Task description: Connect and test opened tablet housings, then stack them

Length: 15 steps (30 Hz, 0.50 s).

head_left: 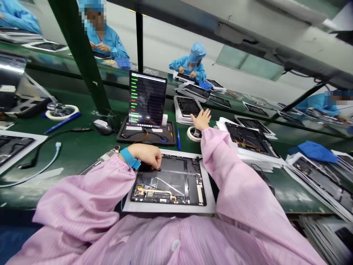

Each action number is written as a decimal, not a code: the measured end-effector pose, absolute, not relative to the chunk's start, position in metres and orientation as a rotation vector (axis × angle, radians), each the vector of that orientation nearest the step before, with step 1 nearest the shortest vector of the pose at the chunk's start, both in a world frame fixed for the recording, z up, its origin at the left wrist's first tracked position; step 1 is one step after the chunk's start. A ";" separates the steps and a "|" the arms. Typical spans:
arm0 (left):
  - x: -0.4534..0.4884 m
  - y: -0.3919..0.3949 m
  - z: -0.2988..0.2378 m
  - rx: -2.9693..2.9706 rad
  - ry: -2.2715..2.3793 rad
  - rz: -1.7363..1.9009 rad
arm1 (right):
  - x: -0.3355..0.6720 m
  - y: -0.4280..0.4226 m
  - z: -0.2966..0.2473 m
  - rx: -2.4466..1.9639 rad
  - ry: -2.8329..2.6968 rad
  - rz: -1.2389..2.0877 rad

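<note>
In front of me an opened tablet housing (173, 180) lies on a white sheet (168, 208), its flex cables and a pale strip showing inside. At its upper left, my left hand (147, 154) is closed with the fingertips pinched down on the housing; whatever they grip is hidden. My right hand (201, 119) reaches forward with its fingers spread, holding nothing visible. It hovers by a roll of white tape (193, 133) and the near corner of another tablet housing (189, 106), on stacked sheets. I cannot tell whether it touches either.
A lit screen (147, 99) stands upright in a black tray (146, 138), with a blue marker (178, 140) beside it. Left are a mouse (102, 125), a cable (56, 154) and a blue pen (63, 122). More housings (250, 138) are stacked right. Co-workers sit across the bench.
</note>
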State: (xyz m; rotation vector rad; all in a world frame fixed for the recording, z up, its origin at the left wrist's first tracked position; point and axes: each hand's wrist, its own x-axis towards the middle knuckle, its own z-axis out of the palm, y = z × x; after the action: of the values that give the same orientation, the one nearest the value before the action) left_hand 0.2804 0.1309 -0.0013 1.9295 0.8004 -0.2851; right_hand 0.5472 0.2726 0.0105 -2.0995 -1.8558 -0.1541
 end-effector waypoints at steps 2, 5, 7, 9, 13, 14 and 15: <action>0.280 0.133 -0.003 1.942 0.772 -0.242 | 0.536 0.253 0.016 -1.874 -1.910 -0.298; 0.279 0.135 -0.006 1.953 0.756 -0.198 | 0.518 0.202 0.027 -1.441 -2.126 -0.292; 0.279 0.134 -0.008 1.960 0.741 -0.194 | 0.510 0.162 0.027 -1.369 -2.395 -0.043; 0.279 0.133 -0.006 1.969 0.741 -0.193 | 0.508 0.129 0.018 -1.427 -2.560 0.166; 0.276 0.131 0.005 1.972 0.873 -0.075 | 0.517 0.103 -0.016 -1.486 -2.510 0.259; 0.275 0.131 0.008 1.968 0.933 0.016 | 0.520 0.104 -0.023 -1.466 -2.493 0.326; 0.273 0.132 0.011 1.954 1.001 0.134 | 0.522 0.107 -0.030 -1.442 -2.481 0.413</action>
State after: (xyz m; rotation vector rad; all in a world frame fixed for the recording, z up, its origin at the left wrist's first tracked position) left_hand 0.2733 0.1319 0.0111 1.9538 1.0011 0.1343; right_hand 0.5219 0.1068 -0.0301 -1.4420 -2.4814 0.4135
